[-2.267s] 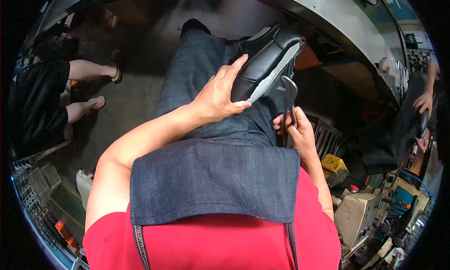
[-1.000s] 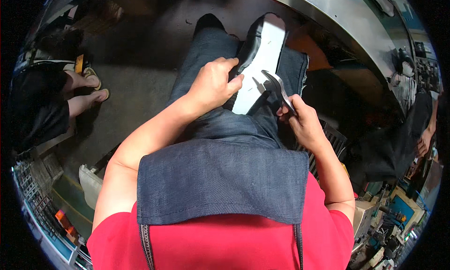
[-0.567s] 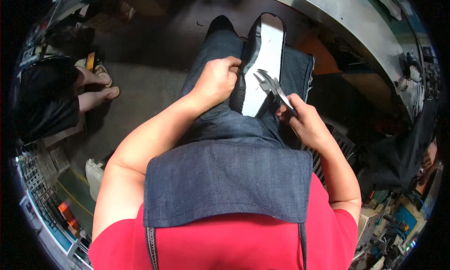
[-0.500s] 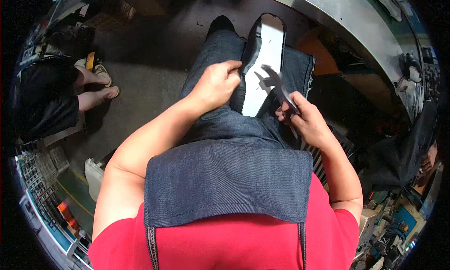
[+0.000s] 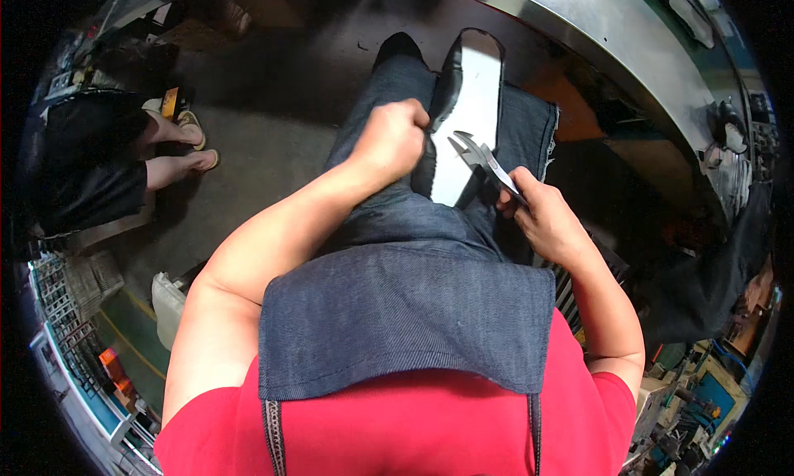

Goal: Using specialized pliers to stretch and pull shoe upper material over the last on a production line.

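Note:
A black shoe upper (image 5: 447, 83) lies sole side up along my denim-covered lap, its toe pointing away from me. A white insole (image 5: 475, 100) covers most of its underside, and the dark edge shows along the left. My left hand (image 5: 394, 141) is closed at the shoe's left edge, fingertips mostly hidden, gripping its side. In my right hand (image 5: 542, 211) is a pair of dark metal pincers (image 5: 488, 163), held by the handles. Their jaws are spread over the lower part of the insole; whether they touch it I cannot tell.
A metal bench edge (image 5: 571, 29) curves across the front and right. At the left sits another person (image 5: 91, 162) in dark clothing and sandals. A white container (image 5: 169, 309) stands by my left elbow. Cluttered tools and parts (image 5: 695, 410) lie at the lower right.
The pincers have tipped lower and turned, with their jaws now nearer my lap over the insole. My left hand has stayed at the shoe's edge, its fingers curled in slightly more.

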A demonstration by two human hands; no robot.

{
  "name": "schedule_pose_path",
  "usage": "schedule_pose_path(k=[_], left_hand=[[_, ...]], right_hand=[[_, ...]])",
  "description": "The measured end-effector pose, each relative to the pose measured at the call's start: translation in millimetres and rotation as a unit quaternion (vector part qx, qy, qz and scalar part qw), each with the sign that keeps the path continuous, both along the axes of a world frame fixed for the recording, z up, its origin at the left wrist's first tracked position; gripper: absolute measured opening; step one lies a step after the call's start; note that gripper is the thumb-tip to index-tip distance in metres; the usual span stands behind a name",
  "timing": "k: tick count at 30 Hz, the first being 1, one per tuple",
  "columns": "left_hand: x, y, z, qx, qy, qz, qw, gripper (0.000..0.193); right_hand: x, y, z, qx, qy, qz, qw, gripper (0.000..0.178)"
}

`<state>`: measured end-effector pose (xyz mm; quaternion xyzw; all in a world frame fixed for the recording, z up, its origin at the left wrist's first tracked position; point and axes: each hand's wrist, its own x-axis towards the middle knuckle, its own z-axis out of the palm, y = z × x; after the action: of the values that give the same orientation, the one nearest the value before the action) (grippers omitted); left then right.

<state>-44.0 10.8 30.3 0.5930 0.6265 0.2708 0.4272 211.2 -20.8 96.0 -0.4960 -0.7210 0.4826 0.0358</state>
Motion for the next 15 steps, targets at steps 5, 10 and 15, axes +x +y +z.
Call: schedule_pose_path(k=[5,10,15], left_hand=[[-12.8,-6.2,25.1,0.128,0.025,-0.041,0.991,0.014],[-1.2,-2.5,24.5,0.070,0.082,-0.074,0.991,0.024],[-1.9,-1.3,13.0,0.049,0.055,-0.048,0.996,0.022]], right_hand=[[2.1,-3.7,1.6,-0.028,0.004,-0.018,0.999,0.018],[5.3,1.1,-1.0,-0.015,0.043,-0.002,0.999,0.018],[-3.8,-0.3,-3.8,-0.097,0.290,-0.121,0.944,0.016]])
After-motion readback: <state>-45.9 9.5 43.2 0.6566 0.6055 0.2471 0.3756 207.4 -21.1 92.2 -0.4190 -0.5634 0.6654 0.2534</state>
